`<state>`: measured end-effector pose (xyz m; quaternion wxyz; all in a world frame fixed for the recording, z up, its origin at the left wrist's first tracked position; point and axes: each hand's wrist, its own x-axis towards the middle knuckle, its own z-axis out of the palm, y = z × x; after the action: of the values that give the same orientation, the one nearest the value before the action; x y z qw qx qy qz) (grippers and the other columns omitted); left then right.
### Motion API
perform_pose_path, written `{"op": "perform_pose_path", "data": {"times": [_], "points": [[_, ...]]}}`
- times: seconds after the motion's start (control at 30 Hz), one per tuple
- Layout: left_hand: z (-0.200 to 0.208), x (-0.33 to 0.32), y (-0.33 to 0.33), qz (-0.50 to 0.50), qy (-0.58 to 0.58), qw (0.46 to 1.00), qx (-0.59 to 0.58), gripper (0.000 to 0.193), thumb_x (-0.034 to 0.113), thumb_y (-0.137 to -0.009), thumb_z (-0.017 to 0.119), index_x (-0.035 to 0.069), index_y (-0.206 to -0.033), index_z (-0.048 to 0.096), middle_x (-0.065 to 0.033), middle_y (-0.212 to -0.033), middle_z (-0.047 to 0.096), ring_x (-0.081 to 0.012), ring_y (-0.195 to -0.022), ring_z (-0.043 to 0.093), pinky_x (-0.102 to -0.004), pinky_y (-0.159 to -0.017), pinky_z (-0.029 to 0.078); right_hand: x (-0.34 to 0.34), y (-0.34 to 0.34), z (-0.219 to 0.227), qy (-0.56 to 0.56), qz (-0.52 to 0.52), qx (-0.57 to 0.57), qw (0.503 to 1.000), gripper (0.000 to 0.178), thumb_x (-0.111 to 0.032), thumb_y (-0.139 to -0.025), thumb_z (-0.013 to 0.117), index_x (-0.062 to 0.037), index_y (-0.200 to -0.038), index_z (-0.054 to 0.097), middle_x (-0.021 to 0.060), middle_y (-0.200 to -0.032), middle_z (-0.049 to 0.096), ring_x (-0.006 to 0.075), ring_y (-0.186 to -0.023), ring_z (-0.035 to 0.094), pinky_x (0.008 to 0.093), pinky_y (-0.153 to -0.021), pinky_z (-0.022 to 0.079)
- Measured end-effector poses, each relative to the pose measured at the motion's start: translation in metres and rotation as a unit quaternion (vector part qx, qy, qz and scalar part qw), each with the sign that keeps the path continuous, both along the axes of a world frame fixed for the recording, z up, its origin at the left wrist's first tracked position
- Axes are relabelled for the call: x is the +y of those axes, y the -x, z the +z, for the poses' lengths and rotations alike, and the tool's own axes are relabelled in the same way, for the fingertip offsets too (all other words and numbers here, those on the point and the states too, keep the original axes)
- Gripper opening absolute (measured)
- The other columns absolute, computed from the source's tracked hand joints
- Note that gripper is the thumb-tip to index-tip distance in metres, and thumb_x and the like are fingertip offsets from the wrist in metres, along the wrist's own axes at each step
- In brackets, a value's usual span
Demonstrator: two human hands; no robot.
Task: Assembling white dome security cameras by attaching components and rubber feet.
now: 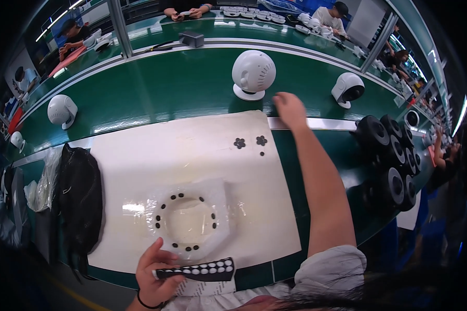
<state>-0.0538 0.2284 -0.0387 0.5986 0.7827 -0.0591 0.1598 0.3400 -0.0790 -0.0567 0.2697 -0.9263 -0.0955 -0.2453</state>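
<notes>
Low in the view, my left hand [158,277] is closed on a black strip of round white pads [207,269], pinched at its left end between thumb and fingers. Just beyond it, a white plastic-wrapped ring-shaped holder [220,205] lies on a cream mat, with several small black dots around its round hollow. My right arm stretches far forward. My right hand [290,110] is beside the base of a white ball-shaped camera [253,72], with a small gap between them; its fingers are turned down and partly hidden.
Two flower-shaped black pieces [239,143] lie on the cream mat [135,166]. Another white camera [347,88] stands right, one [62,111] left, on the green belt [181,78]. Several black round parts [373,133] crowd the right. A black bag [81,197] lies left. People work beyond.
</notes>
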Motion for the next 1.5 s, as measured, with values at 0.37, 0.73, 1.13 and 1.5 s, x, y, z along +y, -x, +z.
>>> {"op": "perform_pose_path", "data": {"times": [0.37, 0.73, 1.13, 1.5], "points": [[0.001, -0.009, -0.012, 0.045, 0.029, 0.993, 0.103, 0.032, 0.028, -0.065, 0.073, 0.001, -0.076, 0.06, -0.0122, -0.116, 0.044, -0.0138, -0.086, 0.047, -0.0273, -0.077, 0.039, -0.195, -0.058, -0.003, 0.023, -0.428, 0.117, 0.896, 0.052, -0.038, -0.073, 0.047, -0.0009, -0.109, 0.049, 0.0152, -0.116, 0.049, 0.027, -0.114, 0.04, 0.0448, -0.092, 0.031], [0.013, -0.022, -0.021, 0.025, -0.006, 0.997, 0.074, 0.022, 0.019, -0.062, 0.071, 0.002, -0.073, 0.061, -0.0106, -0.1, 0.053, -0.0174, -0.085, 0.05, -0.0287, -0.077, 0.04, -0.222, -0.068, -0.01, 0.042, -0.404, 0.054, 0.912, 0.043, -0.044, -0.074, 0.056, -0.008, -0.097, 0.054, 0.0107, -0.1, 0.056, 0.0281, -0.096, 0.053, 0.053, -0.087, 0.029], [0.019, -0.019, -0.019, -0.014, -0.019, 0.998, 0.05, 0.018, 0.008, -0.064, 0.068, 0.0, -0.077, 0.06, -0.0106, -0.095, 0.057, -0.0225, -0.088, 0.051, -0.0307, -0.078, 0.04, -0.141, 0.02, 0.003, -0.117, -0.152, -0.112, 0.975, 0.036, -0.032, -0.079, 0.058, 0.002, -0.088, 0.049, 0.0161, -0.087, 0.053, 0.0305, -0.079, 0.052, 0.036, -0.07, 0.041], [0.016, -0.008, -0.002, -0.084, -0.063, 0.992, -0.068, 0.029, 0.006, -0.061, 0.071, 0.003, -0.087, 0.059, -0.0096, -0.093, 0.058, -0.0225, -0.083, 0.056, -0.0303, -0.071, 0.044, 0.037, 0.213, 0.093, -0.594, 0.147, 0.089, 0.786, 0.032, -0.034, -0.086, 0.049, -0.0031, -0.093, 0.048, 0.0022, -0.071, 0.045, 0.0117, -0.066, 0.045, 0.025, -0.065, 0.037]]}}
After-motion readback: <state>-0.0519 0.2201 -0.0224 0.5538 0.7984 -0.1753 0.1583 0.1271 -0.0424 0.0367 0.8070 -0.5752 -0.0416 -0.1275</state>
